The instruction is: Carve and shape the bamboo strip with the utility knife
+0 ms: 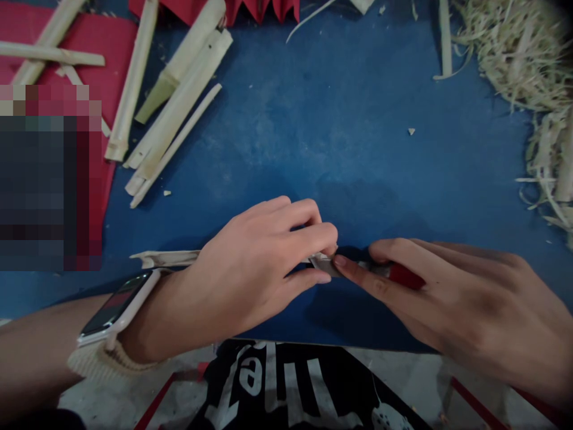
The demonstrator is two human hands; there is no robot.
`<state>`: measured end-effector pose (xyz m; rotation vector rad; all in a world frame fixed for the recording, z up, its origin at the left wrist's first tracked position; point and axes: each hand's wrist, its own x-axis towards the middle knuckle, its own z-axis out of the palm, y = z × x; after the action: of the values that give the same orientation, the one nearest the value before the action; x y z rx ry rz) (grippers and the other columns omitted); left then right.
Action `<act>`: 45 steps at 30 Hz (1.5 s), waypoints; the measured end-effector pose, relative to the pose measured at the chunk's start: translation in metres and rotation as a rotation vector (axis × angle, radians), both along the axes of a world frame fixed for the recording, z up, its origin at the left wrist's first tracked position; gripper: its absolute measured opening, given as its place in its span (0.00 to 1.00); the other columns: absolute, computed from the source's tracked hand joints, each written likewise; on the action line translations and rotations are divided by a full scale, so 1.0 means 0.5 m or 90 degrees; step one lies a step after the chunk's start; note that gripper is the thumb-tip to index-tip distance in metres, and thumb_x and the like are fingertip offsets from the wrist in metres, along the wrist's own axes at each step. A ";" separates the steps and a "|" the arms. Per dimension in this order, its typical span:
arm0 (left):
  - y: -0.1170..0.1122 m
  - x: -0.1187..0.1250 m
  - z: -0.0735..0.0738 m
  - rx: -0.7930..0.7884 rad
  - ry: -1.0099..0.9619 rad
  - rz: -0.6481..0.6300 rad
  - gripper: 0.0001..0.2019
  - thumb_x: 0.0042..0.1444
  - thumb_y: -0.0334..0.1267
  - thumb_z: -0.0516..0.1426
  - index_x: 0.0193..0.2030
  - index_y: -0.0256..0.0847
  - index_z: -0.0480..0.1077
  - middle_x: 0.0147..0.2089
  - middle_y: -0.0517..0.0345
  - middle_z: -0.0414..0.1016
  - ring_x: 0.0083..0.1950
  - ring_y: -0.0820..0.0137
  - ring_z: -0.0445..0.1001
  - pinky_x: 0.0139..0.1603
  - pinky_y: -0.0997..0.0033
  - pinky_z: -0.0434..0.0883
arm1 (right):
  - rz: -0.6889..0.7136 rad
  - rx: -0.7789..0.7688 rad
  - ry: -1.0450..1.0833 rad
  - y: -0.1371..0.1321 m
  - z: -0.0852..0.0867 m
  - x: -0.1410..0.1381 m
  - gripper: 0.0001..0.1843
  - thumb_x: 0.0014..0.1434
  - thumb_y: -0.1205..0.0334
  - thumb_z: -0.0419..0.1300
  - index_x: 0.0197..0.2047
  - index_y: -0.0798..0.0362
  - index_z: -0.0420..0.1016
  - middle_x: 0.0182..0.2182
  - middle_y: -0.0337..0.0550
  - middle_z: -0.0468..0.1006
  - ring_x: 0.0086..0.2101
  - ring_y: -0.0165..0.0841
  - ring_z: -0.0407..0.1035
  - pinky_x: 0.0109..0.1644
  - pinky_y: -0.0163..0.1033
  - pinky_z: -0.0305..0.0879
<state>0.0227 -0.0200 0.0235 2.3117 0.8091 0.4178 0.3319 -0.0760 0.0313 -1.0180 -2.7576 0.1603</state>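
Low over the blue tabletop, my left hand (259, 257) is closed around a pale split bamboo piece (172, 258). One end of the piece sticks out to the left beyond my wrist; most of its length is hidden under the hand. My right hand (465, 298) grips a knife (405, 277) with a red handle, its index finger stretched along the metal blade. The blade's tip end lies at the bamboo between my left thumb and fingers, where the exact contact is hidden. A watch (117, 304) is on my left wrist.
Several split bamboo pieces (179, 113) lie at the upper left, some on a red sheet (119, 48). A heap of curly shavings (523, 54) covers the upper right of the blue table (304, 131). A pixelated patch hides part of the left side.
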 end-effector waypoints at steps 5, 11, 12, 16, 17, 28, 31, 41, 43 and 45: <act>0.001 0.000 0.000 -0.004 -0.021 0.006 0.11 0.79 0.27 0.75 0.53 0.44 0.80 0.52 0.60 0.85 0.47 0.64 0.80 0.50 0.62 0.74 | 0.004 0.021 0.003 0.005 0.004 -0.005 0.14 0.90 0.70 0.61 0.66 0.48 0.87 0.40 0.35 0.81 0.30 0.31 0.70 0.33 0.48 0.63; 0.000 0.003 -0.004 0.012 -0.005 0.004 0.10 0.80 0.27 0.74 0.52 0.44 0.80 0.51 0.59 0.84 0.46 0.64 0.79 0.50 0.61 0.73 | 0.013 0.051 0.000 0.012 0.003 -0.011 0.12 0.89 0.71 0.64 0.64 0.49 0.88 0.40 0.34 0.82 0.32 0.32 0.72 0.35 0.49 0.64; 0.000 0.003 -0.005 0.015 -0.004 0.005 0.10 0.80 0.28 0.73 0.52 0.45 0.80 0.51 0.59 0.84 0.46 0.64 0.79 0.49 0.61 0.73 | 0.012 0.055 0.002 0.012 0.002 -0.011 0.11 0.89 0.71 0.64 0.63 0.50 0.87 0.39 0.34 0.82 0.31 0.32 0.71 0.35 0.49 0.63; 0.001 0.003 -0.006 0.028 -0.003 0.006 0.08 0.82 0.29 0.73 0.53 0.45 0.80 0.52 0.59 0.85 0.46 0.63 0.79 0.49 0.60 0.73 | -0.003 0.061 0.007 0.012 0.002 -0.014 0.09 0.91 0.69 0.63 0.60 0.49 0.86 0.37 0.34 0.80 0.31 0.32 0.68 0.35 0.49 0.60; 0.001 0.002 -0.005 0.034 -0.002 0.005 0.08 0.82 0.30 0.73 0.53 0.44 0.80 0.51 0.59 0.85 0.46 0.63 0.78 0.49 0.60 0.73 | -0.007 0.061 0.008 0.011 0.002 -0.015 0.09 0.91 0.68 0.64 0.59 0.49 0.87 0.36 0.34 0.79 0.30 0.32 0.67 0.35 0.48 0.60; 0.005 -0.001 -0.012 0.059 -0.021 -0.009 0.06 0.86 0.29 0.69 0.53 0.42 0.81 0.53 0.57 0.86 0.48 0.64 0.79 0.52 0.63 0.75 | -0.011 0.106 0.015 0.008 -0.001 -0.025 0.10 0.91 0.66 0.67 0.63 0.51 0.92 0.37 0.34 0.84 0.30 0.30 0.68 0.37 0.46 0.63; 0.007 -0.001 -0.014 0.067 -0.020 -0.004 0.06 0.87 0.30 0.68 0.53 0.42 0.80 0.53 0.58 0.86 0.49 0.64 0.80 0.51 0.62 0.75 | -0.019 0.121 0.011 0.011 -0.008 -0.022 0.08 0.90 0.65 0.70 0.62 0.51 0.93 0.38 0.34 0.85 0.31 0.31 0.68 0.38 0.47 0.63; 0.017 -0.012 -0.027 0.083 -0.016 0.014 0.03 0.84 0.35 0.73 0.54 0.44 0.84 0.57 0.52 0.85 0.50 0.58 0.79 0.53 0.49 0.77 | 0.026 0.151 -0.012 0.036 -0.005 -0.020 0.10 0.88 0.64 0.72 0.49 0.49 0.92 0.35 0.34 0.84 0.29 0.29 0.67 0.36 0.45 0.63; 0.019 -0.012 -0.030 0.090 -0.015 0.017 0.03 0.84 0.34 0.72 0.54 0.44 0.84 0.56 0.52 0.84 0.50 0.58 0.79 0.52 0.50 0.77 | 0.020 0.168 -0.019 0.045 -0.008 -0.016 0.10 0.87 0.64 0.73 0.47 0.48 0.91 0.33 0.34 0.82 0.29 0.30 0.68 0.36 0.45 0.64; 0.022 -0.011 -0.032 0.096 -0.013 0.011 0.04 0.85 0.34 0.71 0.53 0.44 0.83 0.56 0.52 0.84 0.50 0.58 0.79 0.51 0.51 0.76 | 0.023 0.184 -0.021 0.052 -0.012 -0.009 0.05 0.86 0.64 0.75 0.51 0.47 0.92 0.33 0.33 0.81 0.29 0.30 0.69 0.36 0.45 0.63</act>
<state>0.0172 -0.0088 0.0074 2.4361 0.8137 0.5253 0.3277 -0.0502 0.0251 -0.9021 -2.7240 -0.2452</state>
